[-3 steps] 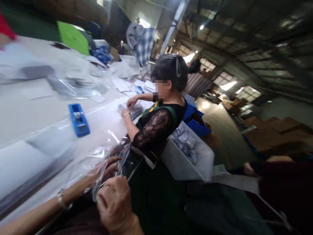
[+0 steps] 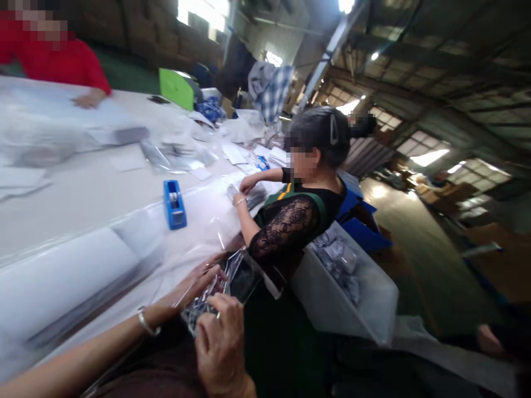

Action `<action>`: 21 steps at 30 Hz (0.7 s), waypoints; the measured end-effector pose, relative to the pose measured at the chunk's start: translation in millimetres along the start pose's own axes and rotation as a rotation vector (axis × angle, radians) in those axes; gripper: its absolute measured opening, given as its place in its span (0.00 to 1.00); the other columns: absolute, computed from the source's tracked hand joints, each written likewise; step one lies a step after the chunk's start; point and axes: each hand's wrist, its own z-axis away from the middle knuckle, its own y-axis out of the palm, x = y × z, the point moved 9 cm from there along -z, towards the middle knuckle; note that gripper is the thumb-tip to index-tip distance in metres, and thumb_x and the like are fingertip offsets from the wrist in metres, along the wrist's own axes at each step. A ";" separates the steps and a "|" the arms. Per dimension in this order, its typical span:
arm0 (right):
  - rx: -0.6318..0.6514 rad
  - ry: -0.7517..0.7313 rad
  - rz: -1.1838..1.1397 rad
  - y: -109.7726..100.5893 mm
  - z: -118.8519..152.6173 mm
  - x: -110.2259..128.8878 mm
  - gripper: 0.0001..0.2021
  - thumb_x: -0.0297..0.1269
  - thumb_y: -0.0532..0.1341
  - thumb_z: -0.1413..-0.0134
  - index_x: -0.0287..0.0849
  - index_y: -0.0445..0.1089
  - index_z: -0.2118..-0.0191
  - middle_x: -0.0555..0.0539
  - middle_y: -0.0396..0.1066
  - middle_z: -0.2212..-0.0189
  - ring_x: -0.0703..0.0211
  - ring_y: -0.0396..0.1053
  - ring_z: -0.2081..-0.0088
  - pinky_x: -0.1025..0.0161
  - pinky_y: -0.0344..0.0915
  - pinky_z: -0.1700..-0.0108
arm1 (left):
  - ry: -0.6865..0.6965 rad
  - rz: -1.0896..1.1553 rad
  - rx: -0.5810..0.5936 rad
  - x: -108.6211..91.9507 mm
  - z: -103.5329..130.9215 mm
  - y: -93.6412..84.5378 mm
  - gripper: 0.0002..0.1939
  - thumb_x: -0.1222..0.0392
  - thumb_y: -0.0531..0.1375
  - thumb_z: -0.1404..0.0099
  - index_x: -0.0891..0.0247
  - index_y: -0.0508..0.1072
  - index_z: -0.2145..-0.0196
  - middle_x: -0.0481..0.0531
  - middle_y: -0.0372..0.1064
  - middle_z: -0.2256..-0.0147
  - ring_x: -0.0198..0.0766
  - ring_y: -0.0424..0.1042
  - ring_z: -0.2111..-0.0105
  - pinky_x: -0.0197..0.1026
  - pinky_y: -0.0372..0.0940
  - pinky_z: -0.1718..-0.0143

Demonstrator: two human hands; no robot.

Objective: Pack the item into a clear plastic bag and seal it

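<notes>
A shiny, silver-coloured metal bangle (image 2: 147, 321) circles the wrist of the left hand (image 2: 203, 282), its band rounded and fairly thick, and the left forearm (image 2: 83, 351) is bare from the wrist down to the picture's lower-left edge. On one finger of the right hand (image 2: 222, 340) sits a thin, pale metallic ring (image 2: 218, 315). A dark maroon-brown cloth garment (image 2: 160, 367) covers the body, softly creased and fading to near black in shadow, its finer details too dim to tell.

The head camera is looking forward and down past the near left hand (image 2: 202, 283) and right hand (image 2: 220, 334), across the table (image 2: 136, 196).
</notes>
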 end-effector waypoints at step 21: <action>-0.034 -0.521 -0.250 146.4 -109.9 117.6 0.04 0.35 0.58 0.35 0.42 0.69 0.61 0.40 0.74 0.58 0.53 0.72 0.54 0.56 0.66 0.51 | 0.591 0.813 -0.723 -88.8 209.9 -234.5 0.43 0.30 0.52 0.35 0.51 0.43 0.31 0.67 0.61 0.40 0.49 0.75 0.56 0.43 0.73 0.67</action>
